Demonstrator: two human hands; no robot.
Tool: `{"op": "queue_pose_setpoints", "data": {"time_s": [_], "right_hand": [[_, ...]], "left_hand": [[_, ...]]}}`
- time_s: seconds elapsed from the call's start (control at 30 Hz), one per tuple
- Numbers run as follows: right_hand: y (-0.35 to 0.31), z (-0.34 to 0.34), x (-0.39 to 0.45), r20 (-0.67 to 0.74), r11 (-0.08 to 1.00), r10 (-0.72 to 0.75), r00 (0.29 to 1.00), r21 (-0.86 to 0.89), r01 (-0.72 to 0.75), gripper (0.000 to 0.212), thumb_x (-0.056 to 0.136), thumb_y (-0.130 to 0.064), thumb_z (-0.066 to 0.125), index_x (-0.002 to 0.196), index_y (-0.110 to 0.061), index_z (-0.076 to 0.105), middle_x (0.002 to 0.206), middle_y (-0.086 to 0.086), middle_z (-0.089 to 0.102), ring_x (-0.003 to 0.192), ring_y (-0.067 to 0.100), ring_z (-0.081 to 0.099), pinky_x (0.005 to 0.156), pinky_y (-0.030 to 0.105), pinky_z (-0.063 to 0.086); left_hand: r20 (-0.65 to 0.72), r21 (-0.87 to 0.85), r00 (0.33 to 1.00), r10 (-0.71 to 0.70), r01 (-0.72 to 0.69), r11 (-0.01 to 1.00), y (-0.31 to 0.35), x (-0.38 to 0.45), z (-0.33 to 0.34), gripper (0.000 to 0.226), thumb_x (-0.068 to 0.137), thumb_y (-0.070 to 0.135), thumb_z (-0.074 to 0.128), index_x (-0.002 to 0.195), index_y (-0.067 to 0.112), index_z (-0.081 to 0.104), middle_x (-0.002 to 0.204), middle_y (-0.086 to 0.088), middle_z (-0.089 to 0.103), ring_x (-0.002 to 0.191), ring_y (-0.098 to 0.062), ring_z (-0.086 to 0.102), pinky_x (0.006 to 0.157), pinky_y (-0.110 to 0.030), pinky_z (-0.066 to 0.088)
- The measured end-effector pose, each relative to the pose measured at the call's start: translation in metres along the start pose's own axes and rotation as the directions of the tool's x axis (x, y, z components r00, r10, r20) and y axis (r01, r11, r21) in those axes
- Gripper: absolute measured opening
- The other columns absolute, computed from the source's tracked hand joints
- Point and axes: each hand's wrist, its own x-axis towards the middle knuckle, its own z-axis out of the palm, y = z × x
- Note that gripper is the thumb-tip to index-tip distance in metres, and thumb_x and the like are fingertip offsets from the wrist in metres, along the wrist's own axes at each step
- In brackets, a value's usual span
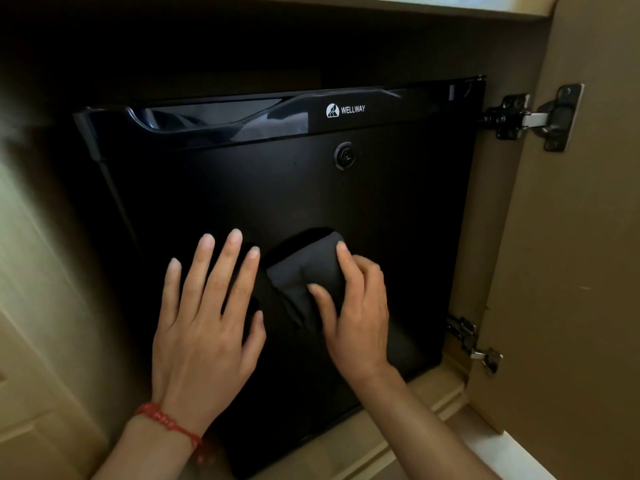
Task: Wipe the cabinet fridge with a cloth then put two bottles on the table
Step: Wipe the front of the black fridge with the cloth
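Note:
A black cabinet fridge sits inside a wooden cabinet, its door shut, with a white WELLWAY logo and a round lock near the top. A dark folded cloth lies pressed against the lower middle of the door. My right hand rests on the cloth, fingers curled over its folds. My left hand lies flat on the door just left of the cloth, fingers spread, its fingertips over the cloth's dark edge. A red string bracelet is on my left wrist. No bottles are in view.
The wooden cabinet door stands open at the right, hung on two metal hinges. The cabinet's bottom ledge runs below the fridge. A pale wall or panel is at the left.

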Motion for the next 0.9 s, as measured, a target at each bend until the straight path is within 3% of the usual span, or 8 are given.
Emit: {"op": "queue_pose_setpoints", "data": {"time_s": [0.17, 0.23, 0.3, 0.4, 0.53, 0.7, 0.8, 0.9], "right_hand": [[0.043, -0.013, 0.011, -0.105, 0.901, 0.423, 0.9, 0.159, -0.404, 0.054, 0.09, -0.031, 0.052, 0.135, -0.005, 0.036, 0.116, 0.017, 0.048, 0.108, 0.01, 0.041, 0.096, 0.02, 0.036], [0.058, -0.018, 0.013, -0.111, 0.869, 0.486, 0.867, 0.17, -0.465, 0.053, 0.09, -0.026, 0.054, 0.135, -0.003, 0.036, 0.121, 0.015, 0.046, 0.108, -0.001, 0.034, 0.095, 0.0, 0.024], [0.06, -0.019, 0.013, -0.126, 0.86, 0.504, 0.855, 0.167, -0.482, 0.053, 0.091, -0.025, 0.053, 0.135, -0.002, 0.035, 0.121, 0.01, 0.043, 0.105, -0.009, 0.029, 0.09, -0.006, 0.018], [0.044, -0.012, 0.008, -0.146, 0.892, 0.444, 0.884, 0.165, -0.42, 0.053, 0.091, -0.028, 0.052, 0.135, -0.005, 0.035, 0.114, 0.004, 0.042, 0.105, 0.005, 0.039, 0.094, 0.01, 0.032], [0.023, -0.005, -0.01, -0.008, 0.993, 0.115, 0.993, 0.031, -0.114, 0.049, 0.092, -0.04, 0.042, 0.134, -0.016, 0.03, 0.111, 0.004, 0.039, 0.096, 0.023, 0.05, 0.08, 0.039, 0.049], [0.03, -0.01, -0.009, 0.061, 1.0, 0.028, 0.998, -0.007, -0.027, 0.048, 0.094, -0.044, 0.036, 0.133, -0.018, 0.029, 0.112, 0.005, 0.038, 0.096, 0.025, 0.053, 0.078, 0.04, 0.051], [0.048, -0.013, -0.009, -0.002, 0.96, 0.269, 0.963, 0.082, -0.268, 0.053, 0.091, -0.035, 0.049, 0.135, -0.011, 0.032, 0.116, 0.014, 0.048, 0.108, 0.021, 0.047, 0.094, 0.026, 0.038], [0.068, -0.018, -0.011, -0.08, 0.772, 0.627, 0.775, 0.198, -0.604, 0.053, 0.092, -0.025, 0.052, 0.137, -0.005, 0.033, 0.131, 0.016, 0.043, 0.125, 0.021, 0.04, 0.103, 0.021, 0.029]], "left_hand": [[0.04, 0.009, 0.999, 0.003, -0.003, 1.0, 0.004, -0.019, 0.005, 0.061, 0.083, 0.028, 0.041, 0.139, 0.008, 0.031, 0.148, -0.013, 0.024, 0.139, -0.031, 0.016, 0.114, -0.047, 0.007], [0.051, 0.018, 0.999, 0.007, -0.008, 1.0, 0.005, -0.023, 0.008, 0.061, 0.083, 0.029, 0.041, 0.139, 0.009, 0.031, 0.149, -0.013, 0.023, 0.14, -0.03, 0.014, 0.114, -0.047, 0.007], [0.048, 0.027, 0.999, 0.003, -0.004, 1.0, 0.006, -0.024, 0.011, 0.061, 0.083, 0.029, 0.041, 0.139, 0.009, 0.031, 0.149, -0.013, 0.023, 0.141, -0.029, 0.012, 0.114, -0.047, 0.006], [0.041, 0.033, 0.999, -0.017, 0.016, 0.999, 0.008, -0.025, 0.014, 0.061, 0.082, 0.03, 0.042, 0.139, 0.009, 0.031, 0.149, -0.012, 0.021, 0.142, -0.028, 0.009, 0.115, -0.048, 0.005], [0.051, 0.038, 0.998, -0.046, 0.044, 0.998, 0.011, -0.025, 0.016, 0.063, 0.081, 0.03, 0.042, 0.14, 0.01, 0.031, 0.15, -0.013, 0.019, 0.143, -0.028, 0.005, 0.115, -0.048, 0.004], [0.049, 0.023, 0.997, -0.059, 0.058, 0.998, 0.013, -0.025, 0.017, 0.062, 0.082, 0.03, 0.042, 0.14, 0.01, 0.03, 0.151, -0.014, 0.019, 0.142, -0.028, 0.004, 0.115, -0.048, 0.003], [0.042, 0.018, 0.998, -0.054, 0.053, 0.998, 0.012, -0.026, 0.016, 0.061, 0.083, 0.029, 0.042, 0.14, 0.01, 0.032, 0.15, -0.014, 0.02, 0.142, -0.029, 0.007, 0.115, -0.048, 0.004], [0.05, 0.013, 0.998, -0.048, 0.047, 0.999, 0.013, -0.028, 0.015, 0.061, 0.083, 0.029, 0.042, 0.14, 0.01, 0.032, 0.15, -0.015, 0.021, 0.142, -0.029, 0.008, 0.115, -0.047, 0.005]]}}
